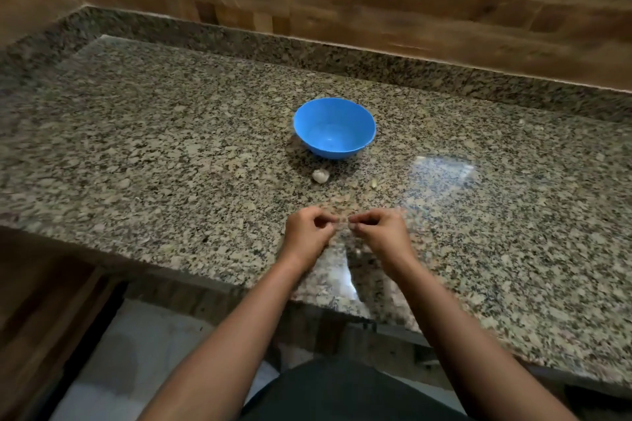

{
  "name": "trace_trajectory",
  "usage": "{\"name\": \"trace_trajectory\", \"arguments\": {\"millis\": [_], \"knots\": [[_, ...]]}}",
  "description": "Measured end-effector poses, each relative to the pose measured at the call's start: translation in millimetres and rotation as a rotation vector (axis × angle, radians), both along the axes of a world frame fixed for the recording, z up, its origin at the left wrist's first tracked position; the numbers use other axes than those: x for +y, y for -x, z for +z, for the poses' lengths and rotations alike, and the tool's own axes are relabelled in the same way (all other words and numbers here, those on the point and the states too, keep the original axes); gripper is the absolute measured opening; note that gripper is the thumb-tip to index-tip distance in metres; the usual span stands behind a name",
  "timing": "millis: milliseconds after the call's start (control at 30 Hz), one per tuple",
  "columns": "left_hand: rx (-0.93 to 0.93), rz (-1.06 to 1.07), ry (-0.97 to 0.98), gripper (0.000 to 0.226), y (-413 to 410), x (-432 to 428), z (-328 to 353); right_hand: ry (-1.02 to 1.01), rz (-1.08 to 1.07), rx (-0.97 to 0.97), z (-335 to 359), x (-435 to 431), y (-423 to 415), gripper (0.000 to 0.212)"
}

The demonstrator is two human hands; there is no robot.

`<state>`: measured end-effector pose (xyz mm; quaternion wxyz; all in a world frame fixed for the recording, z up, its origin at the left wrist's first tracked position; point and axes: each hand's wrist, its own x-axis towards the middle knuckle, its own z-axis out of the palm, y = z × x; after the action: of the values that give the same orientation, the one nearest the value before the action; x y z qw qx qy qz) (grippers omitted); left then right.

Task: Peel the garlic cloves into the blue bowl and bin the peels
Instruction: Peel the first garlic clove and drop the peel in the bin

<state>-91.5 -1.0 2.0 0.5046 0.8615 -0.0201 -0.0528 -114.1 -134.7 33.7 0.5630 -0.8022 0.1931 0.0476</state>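
- Head cam looks down on a speckled granite counter (171, 147), and the whole frame is a bit motion-blurred.
- The blue bowl (335, 128) sits upright near the middle of the counter. It's plain glossy plastic, round, with smooth blue showing inside.
- Just in front of the bowl, not touching it, lies a garlic clove (320, 176). It's whitish and lumpy, and the skin looks papery.
- A small pale bit (375, 184) lies off to the right of the clove, apart from it. It's too tiny to say if it's peel or garlic.
- The left hand (307, 232) and right hand (383, 232) hover over the near part of the counter, fingertips facing each other and almost meeting.
- Both hands have their fingers curled with thumb against forefinger, but with the blur I can't tell if they're pinching anything.
- Behind the counter there's a brown wood-look wall (376, 10).
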Motion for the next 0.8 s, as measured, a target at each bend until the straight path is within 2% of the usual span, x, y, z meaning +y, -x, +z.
{"name": "trace_trajectory", "arguments": {"millis": [200, 300, 500, 800], "knots": [[0.123, 0.445, 0.485, 0.019, 39.1, 104.6, 2.6, -0.208, 0.228, 0.118, 13.0, 107.0, 5.5, 0.013], [0.141, 0.662, 0.656, 0.021, 78.2, 182.0, -0.6, -0.214, 0.410, 0.181, 1.0, 191.2, 14.5, 0.011], [0.092, 1.036, 0.690, 0.014, 186.9, 360.8, -5.4, -0.248, 0.727, 0.246, -16.5, 389.4, 72.5, 0.011], [0.124, 1.498, 0.765, 0.013, 317.8, 525.6, -48.3, -0.246, 1.065, 0.400, -56.3, 611.4, 153.7, 0.010]]}}
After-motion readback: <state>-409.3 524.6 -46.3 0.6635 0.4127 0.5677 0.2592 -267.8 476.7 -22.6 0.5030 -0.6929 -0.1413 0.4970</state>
